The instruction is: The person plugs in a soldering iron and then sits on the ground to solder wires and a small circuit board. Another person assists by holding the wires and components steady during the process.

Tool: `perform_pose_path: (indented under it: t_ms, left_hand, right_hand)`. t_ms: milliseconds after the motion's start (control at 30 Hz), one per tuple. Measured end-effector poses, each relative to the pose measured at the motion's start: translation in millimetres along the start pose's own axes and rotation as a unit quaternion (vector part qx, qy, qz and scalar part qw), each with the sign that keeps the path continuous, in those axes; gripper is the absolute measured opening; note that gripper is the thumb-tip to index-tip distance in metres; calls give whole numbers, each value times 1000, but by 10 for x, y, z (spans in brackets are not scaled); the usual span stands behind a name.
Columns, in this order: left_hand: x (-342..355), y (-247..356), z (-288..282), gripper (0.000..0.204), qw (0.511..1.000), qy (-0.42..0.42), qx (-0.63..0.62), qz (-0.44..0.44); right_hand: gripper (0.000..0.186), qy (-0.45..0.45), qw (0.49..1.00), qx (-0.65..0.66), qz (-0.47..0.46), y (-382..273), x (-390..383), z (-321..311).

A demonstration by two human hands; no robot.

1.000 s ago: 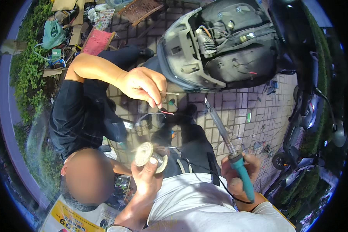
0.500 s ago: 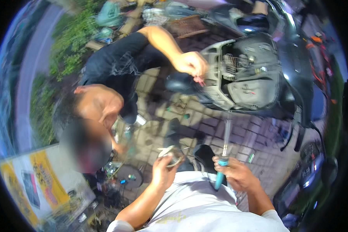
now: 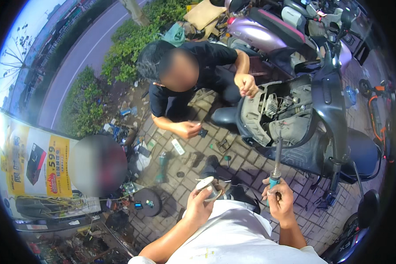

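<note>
My left hand [image 3: 198, 208] is closed around a spool of solder wire [image 3: 205, 185], with its white flange facing up and a loose end sticking out. In my right hand [image 3: 280, 200] is a soldering iron [image 3: 274, 176] with a teal handle, its metal shaft pointing up and away from me. Beyond the iron's tip stands a dark scooter [image 3: 334, 105] with its body opened, showing a grey cavity with wires and a finned metal part [image 3: 272, 105]. Across from me a person in a black shirt [image 3: 207, 55] crouches, both hands near the scooter's left side.
Brick paving [image 3: 180, 180] lies beneath us, with a white packet [image 3: 178, 147] and a green bottle [image 3: 162, 167] on it. A round black stool [image 3: 148, 202] and a box of parts [image 3: 81, 246] sit at left. More scooters [image 3: 268, 33] stand behind.
My view has turned, so the scene sits lower and farther right. The other person's head has lifted, and their hand is apart from the scooter's edge. I still hold the spool and iron.
</note>
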State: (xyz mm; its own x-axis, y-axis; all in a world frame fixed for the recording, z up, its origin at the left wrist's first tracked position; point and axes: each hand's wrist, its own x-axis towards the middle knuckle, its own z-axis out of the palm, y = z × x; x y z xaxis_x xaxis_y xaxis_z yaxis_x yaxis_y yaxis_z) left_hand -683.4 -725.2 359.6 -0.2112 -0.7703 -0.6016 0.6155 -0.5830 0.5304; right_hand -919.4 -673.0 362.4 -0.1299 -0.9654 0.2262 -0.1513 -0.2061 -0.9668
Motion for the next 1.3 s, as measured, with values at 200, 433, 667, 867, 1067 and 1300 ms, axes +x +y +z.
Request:
perform_pose_path:
  t_ms: [200, 433, 667, 867, 1067, 1300]
  left_hand:
    - [201, 162, 130, 32, 1000, -15, 14, -9]
    - [797, 534, 280, 34, 991, -112, 12, -66]
    - [967, 872, 272, 41, 977, -196, -85, 4]
    - [535, 753, 191, 48, 984, -121, -83, 96]
    - [-26, 608, -168, 63, 962, -122, -144, 200]
    - [-450, 591, -663, 72, 968, -140, -88, 187]
  right_hand:
    - [26, -27, 997, -37, -65, -281, 145, -108]
    - [43, 43, 965, -202, -160, -254, 568, 107]
    - [35, 54, 983, -66, -162, -68, 1103, 715]
    - [47, 6, 986, 129, -102, -85, 1219, 1428]
    - [54, -137, 929, 340, 57, -247, 879, 1856]
    - [56, -128, 870, 459, 126, -222, 452, 2203]
